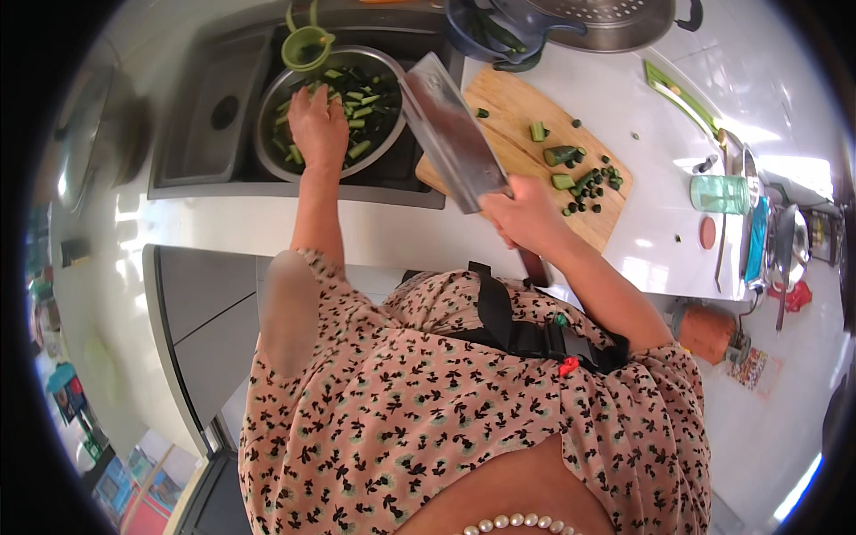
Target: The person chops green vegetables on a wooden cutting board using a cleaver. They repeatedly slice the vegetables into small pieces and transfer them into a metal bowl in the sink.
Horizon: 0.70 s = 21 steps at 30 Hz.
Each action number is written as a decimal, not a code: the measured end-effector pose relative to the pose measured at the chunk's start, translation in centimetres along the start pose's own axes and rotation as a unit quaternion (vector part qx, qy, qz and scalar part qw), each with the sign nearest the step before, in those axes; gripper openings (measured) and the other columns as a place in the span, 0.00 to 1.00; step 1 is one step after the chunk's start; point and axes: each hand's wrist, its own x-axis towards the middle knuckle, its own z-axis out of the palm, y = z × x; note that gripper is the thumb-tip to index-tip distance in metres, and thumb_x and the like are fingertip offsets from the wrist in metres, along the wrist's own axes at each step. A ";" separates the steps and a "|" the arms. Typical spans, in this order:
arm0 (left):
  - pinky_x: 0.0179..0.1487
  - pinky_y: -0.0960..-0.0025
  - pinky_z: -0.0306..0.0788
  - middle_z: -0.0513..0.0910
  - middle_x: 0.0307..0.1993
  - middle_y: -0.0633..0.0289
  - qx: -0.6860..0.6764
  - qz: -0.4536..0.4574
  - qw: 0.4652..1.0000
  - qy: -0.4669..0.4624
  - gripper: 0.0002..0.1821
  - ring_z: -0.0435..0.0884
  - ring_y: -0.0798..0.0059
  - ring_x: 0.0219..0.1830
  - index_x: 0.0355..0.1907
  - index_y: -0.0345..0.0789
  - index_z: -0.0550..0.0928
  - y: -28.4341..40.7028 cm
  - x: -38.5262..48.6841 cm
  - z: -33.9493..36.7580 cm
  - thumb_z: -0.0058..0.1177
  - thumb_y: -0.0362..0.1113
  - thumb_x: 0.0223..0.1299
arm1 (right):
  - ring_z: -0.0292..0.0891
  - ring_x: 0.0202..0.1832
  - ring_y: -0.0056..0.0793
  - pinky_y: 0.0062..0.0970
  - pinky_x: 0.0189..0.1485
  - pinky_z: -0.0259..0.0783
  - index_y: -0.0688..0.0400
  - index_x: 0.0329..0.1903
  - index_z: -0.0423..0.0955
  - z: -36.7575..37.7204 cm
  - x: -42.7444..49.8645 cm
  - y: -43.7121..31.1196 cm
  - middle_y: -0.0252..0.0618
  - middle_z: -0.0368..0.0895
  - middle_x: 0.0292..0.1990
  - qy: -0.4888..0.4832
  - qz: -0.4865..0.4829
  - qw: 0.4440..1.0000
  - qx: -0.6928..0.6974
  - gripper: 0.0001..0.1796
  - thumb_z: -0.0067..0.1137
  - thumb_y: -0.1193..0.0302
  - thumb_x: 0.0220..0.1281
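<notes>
My left hand (319, 127) reaches palm down into a metal bowl (263, 127) standing in the sink, its fingers over cut cucumber pieces (359, 148); whether it grips any is hidden. In my right hand (528, 214) is the handle of a cleaver (455, 130), its broad wet blade slanting up and left over the left part of a wooden cutting board (495, 87), the tip close to the bowl's rim. Cucumber chunks (560, 156) and several small dark end pieces (595, 190) lie on the board's right half.
A green plastic strainer (306, 50) hangs over the bowl's far rim. Behind the board stand a blue colander (461, 33) with whole cucumbers and a steel steamer pot (602, 33). To the right are a green glass jar (719, 194), a reddish lid (707, 233) and utensils.
</notes>
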 end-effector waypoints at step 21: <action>0.35 0.61 0.76 0.74 0.43 0.55 -0.362 0.190 0.877 -0.251 0.15 0.81 0.60 0.31 0.44 0.35 0.79 19.7 -3.7 1.7 0.57 0.32 0.51 | 0.67 0.15 0.19 0.22 0.15 0.64 0.61 0.22 0.69 -2.6 -12.6 13.1 0.31 0.70 0.15 0.311 0.071 0.928 0.193 0.13 0.57 0.73 0.62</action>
